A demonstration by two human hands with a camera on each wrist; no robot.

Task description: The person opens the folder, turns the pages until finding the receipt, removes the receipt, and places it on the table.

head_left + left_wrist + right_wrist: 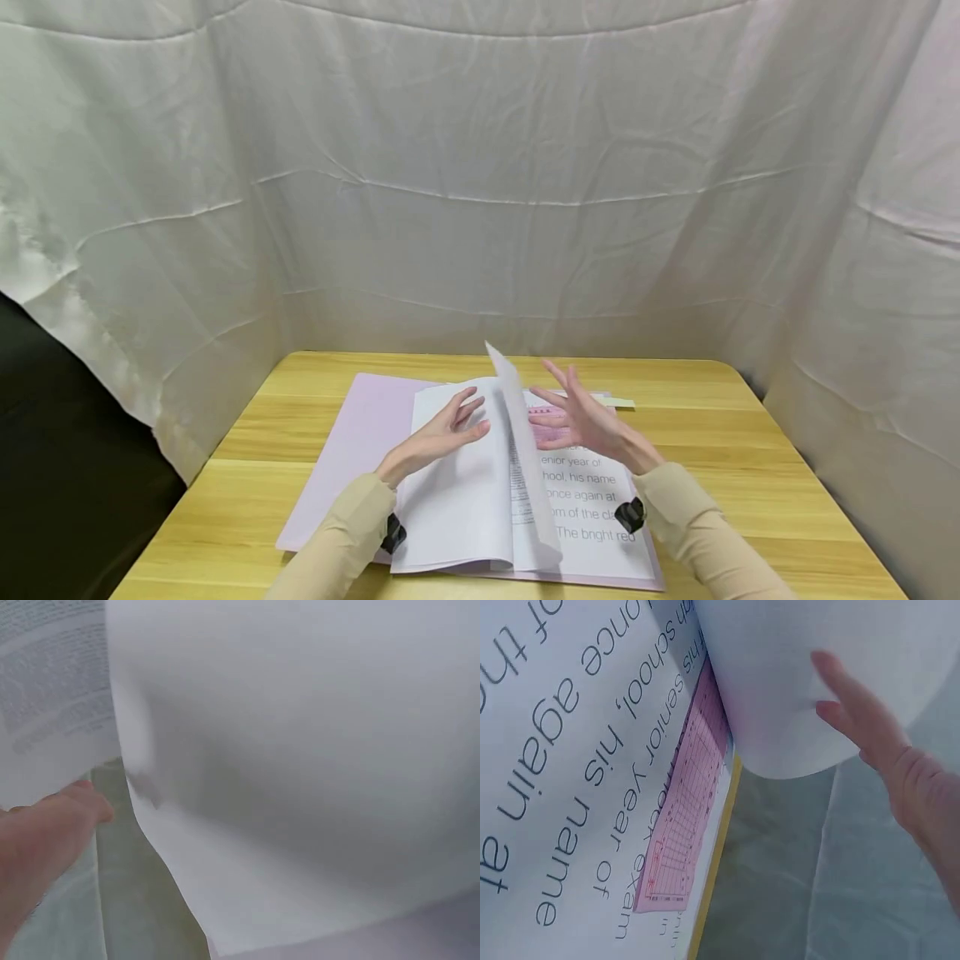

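A stack of white paper sheets lies spread on a lilac folder (367,450). One white sheet (521,450) stands nearly upright between my hands, curving at its lower end. My left hand (438,433) is above the blank left-hand pages (450,517), fingers apart and gripping nothing. My right hand (588,425) spreads its fingers just right of the raised sheet; whether the fingertips touch it I cannot tell. Beneath the right hand lie a large-print page (592,500) and a pink printed form (679,832). In the left wrist view, paper fills most of the picture beside the left hand (52,840).
A pale strip (615,402) sticks out past the papers' upper right. The folder rests on a wooden table (750,483). Grey-white cloth (525,167) hangs behind and at both sides, with a dark area (60,467) at lower left.
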